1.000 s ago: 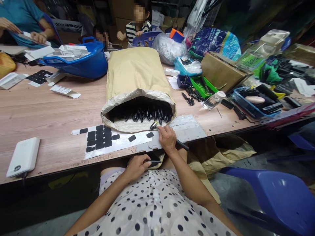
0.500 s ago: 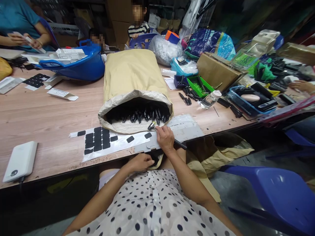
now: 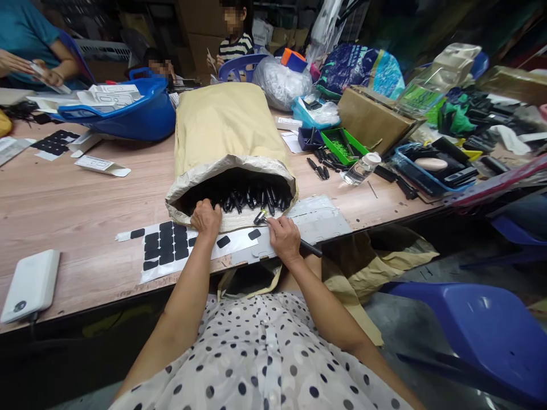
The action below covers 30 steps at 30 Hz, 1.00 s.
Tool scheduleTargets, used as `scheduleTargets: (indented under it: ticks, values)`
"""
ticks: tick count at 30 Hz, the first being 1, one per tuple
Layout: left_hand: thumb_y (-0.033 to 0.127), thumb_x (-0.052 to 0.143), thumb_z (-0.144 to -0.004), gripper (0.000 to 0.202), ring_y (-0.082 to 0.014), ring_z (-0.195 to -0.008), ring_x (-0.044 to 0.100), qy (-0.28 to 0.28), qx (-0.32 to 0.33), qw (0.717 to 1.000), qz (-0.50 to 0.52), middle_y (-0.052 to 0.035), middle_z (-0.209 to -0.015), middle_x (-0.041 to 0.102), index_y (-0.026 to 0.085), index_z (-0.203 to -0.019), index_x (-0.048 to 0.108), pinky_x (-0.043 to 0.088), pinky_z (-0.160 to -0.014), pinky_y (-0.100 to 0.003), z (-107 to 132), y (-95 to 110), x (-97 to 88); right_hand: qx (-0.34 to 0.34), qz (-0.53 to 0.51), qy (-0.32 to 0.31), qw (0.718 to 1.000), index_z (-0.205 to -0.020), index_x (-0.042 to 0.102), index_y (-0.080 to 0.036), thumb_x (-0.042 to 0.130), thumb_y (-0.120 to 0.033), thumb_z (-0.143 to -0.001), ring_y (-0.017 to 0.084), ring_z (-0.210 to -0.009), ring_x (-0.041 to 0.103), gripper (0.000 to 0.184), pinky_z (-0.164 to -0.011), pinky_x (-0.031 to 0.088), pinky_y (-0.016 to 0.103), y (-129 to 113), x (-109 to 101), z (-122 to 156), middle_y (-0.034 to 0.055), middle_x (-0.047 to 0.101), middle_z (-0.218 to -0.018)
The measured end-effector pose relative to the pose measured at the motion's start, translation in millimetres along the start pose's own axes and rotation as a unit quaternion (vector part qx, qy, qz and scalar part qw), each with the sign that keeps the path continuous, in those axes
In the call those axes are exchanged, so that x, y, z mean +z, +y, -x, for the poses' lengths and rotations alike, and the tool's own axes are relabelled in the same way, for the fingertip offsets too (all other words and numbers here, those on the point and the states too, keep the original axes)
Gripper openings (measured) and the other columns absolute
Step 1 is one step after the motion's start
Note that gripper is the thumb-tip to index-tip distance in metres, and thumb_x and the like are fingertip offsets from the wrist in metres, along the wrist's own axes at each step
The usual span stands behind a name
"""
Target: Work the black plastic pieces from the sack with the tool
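A tan sack (image 3: 228, 122) lies on the table with its mouth toward me, and several shiny black pieces (image 3: 260, 196) show inside. My left hand (image 3: 206, 219) is at the left part of the sack's mouth, fingers curled; its fingertips and anything in them are hidden. My right hand (image 3: 284, 236) is closed around the black handle of a small hammer (image 3: 260, 217). The hammer's metal head rests at the sack's lower lip, and its handle end sticks out to the right. Under my left wrist is a white sheet with black rounded stickers (image 3: 166, 245).
A grey board (image 3: 320, 213) lies beneath my right hand. Left stand a white power bank (image 3: 32, 285) and a blue basin (image 3: 123, 122) of boxes. Right are a green tray (image 3: 342, 145), a clear bottle (image 3: 361, 169) and a blue basket (image 3: 433, 176). Other people sit across the table.
My left hand has risen from my lap, at an open bag below the table edge, to the sack's mouth. My right hand stays in place with the hammer. The view has shifted slightly.
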<state>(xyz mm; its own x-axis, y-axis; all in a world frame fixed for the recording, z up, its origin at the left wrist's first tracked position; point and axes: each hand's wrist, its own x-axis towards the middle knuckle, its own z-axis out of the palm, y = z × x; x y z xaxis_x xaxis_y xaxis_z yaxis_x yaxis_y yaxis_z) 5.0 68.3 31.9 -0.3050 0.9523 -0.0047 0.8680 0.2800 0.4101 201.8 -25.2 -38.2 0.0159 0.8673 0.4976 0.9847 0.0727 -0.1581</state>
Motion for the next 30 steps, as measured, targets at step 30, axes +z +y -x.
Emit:
scheduleTargets:
  ticks: [30]
  values:
    - [0.023,0.065,-0.085,0.01,-0.0188,-0.081,0.062,-0.039,0.326,0.925,0.193,-0.0018,-0.087,0.064,0.023,-0.093,0.071,0.052,-0.075,-0.031,68,-44,50.7,0.019,-0.239,0.025,0.971,-0.116,0.072,-0.024,0.04,-0.028,-0.103,0.018,-0.088,0.065,0.034,-0.081,0.053,0.028,-18,-40,5,0.006,0.069,-0.092]
